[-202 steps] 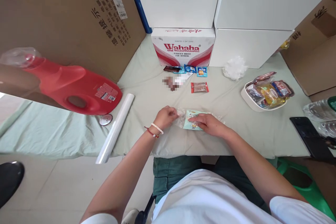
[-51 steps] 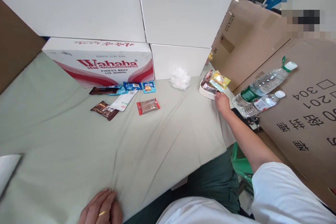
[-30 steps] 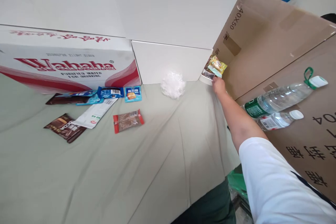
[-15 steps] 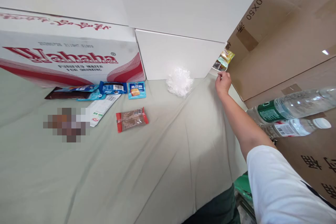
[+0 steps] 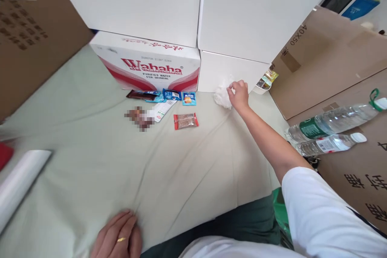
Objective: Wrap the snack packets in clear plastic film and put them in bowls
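Note:
My right hand reaches forward with thumb and fingers pinched at the right side of a crumpled clear plastic bag. The bag sits against the white box at the back. My left hand, with a gold ring, rests on the pale green sheet at the bottom. Its fingers are curled together and nothing shows in them. Left of the bag lie a red-ended brown snack packet, a small blue packet, a darker blue packet, a dark brown packet and a white packet.
A Wahaha carton and white boxes line the back. Behind the right corner stands a white container with colourful packets. Two clear bottles lean by brown cardboard on the right. A white roll lies left.
My right hand has moved left from the container of packets to the plastic bag. The view has shifted left and widened, and my left hand has come into sight.

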Available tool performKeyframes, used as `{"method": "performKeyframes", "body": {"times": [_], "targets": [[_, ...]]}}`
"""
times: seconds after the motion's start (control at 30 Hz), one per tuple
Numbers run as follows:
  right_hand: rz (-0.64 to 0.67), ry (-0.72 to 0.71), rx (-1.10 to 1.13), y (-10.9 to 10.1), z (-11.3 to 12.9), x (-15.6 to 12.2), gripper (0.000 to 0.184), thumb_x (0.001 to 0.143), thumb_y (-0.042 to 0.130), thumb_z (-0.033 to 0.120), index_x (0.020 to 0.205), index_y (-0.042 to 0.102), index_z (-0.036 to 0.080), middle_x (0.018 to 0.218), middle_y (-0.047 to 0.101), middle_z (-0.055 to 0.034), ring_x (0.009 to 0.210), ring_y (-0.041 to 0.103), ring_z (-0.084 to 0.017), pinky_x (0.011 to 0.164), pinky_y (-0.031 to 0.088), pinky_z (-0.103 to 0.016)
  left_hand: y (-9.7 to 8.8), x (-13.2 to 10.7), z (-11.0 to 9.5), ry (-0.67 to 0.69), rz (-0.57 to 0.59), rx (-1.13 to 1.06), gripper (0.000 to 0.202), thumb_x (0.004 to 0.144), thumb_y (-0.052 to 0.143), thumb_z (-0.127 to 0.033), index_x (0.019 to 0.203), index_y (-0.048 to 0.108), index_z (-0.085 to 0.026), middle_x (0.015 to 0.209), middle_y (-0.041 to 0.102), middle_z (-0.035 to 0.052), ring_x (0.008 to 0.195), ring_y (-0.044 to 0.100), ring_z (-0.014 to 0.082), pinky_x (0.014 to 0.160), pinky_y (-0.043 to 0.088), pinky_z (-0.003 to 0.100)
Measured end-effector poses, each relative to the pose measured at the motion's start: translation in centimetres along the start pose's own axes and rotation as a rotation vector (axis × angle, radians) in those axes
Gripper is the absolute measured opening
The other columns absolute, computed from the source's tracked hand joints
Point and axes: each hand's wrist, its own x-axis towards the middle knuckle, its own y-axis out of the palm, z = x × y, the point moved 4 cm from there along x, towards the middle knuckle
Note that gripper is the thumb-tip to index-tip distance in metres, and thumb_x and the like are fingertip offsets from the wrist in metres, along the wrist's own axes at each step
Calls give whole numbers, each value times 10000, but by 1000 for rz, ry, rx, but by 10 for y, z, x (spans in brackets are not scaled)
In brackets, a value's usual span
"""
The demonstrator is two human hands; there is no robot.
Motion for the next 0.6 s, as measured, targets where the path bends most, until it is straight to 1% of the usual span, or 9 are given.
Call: {"method": "performKeyframes", "body": {"times": [0.07,0.1,0.2,0.27,0.33,0.4,0.47,0.53,0.6], "targets": [[-72,39,318,-23,3,3,123,866,644,330,831,577,232,1031,627,-79,1028,575,-249,932,542,-439,-3,3,-4,-31,-6,-85,181,860,682,-88,997,681,-206,990,748,85,947,736,243,889,574,383],[-65,67,506,-35,5,-1,170,843,663,364,826,548,241,1019,637,-60,1000,595,-232,921,554,-428,-5,4,-5,-77,-17,-135,168,870,672,-92,991,681,-207,1006,742,86,964,735,243,896,576,386],[92,161,988,-68,17,-30,314,786,727,446,830,480,258,1049,695,-33,1023,663,-225,924,573,-435,-12,8,-9,-340,-79,-284,106,896,655,-143,964,690,-217,1059,724,78,985,729,233,903,594,391],[206,225,1133,-86,25,-60,377,751,773,468,820,467,257,1116,728,-44,1070,695,-252,944,571,-472,-13,14,-14,-537,-80,-452,89,901,670,-213,983,701,-229,1100,713,75,992,723,234,861,627,385],[285,299,1193,-97,30,-93,404,718,803,472,789,472,252,1151,747,-59,1078,716,-282,943,571,-506,-7,26,-24,-704,-40,-708,169,910,681,-302,1069,703,-247,1156,692,76,1060,713,256,815,663,387],[346,370,1264,-98,35,-124,413,675,828,456,749,481,245,1148,761,-66,1076,731,-305,940,571,-527,4,42,-37,-850,6,-979,268,940,660,-400,1171,668,-265,1213,659,79,1154,692,285,823,682,423],[395,432,1361,-92,40,-154,397,636,845,425,726,502,245,1116,774,-64,1068,742,-319,939,573,-536,18,61,-52,-953,76,-1181,332,959,630,-501,1195,627,-267,1252,636,82,1175,694,297,855,675,466],[426,489,1461,-83,48,-182,361,614,851,388,720,533,252,1098,783,-58,1057,751,-325,946,575,-545,31,82,-68,-956,133,-1195,417,920,667,-572,1182,612,-253,1264,635,97,1214,670,297,898,652,463],[443,545,1556,-74,58,-208,319,606,849,358,722,567,263,1111,790,-48,1047,759,-324,973,571,-557,43,103,-85,-895,182,-1135,505,854,732,-606,1181,608,-240,1279,640,116,1280,620,301,935,621,447]]}}
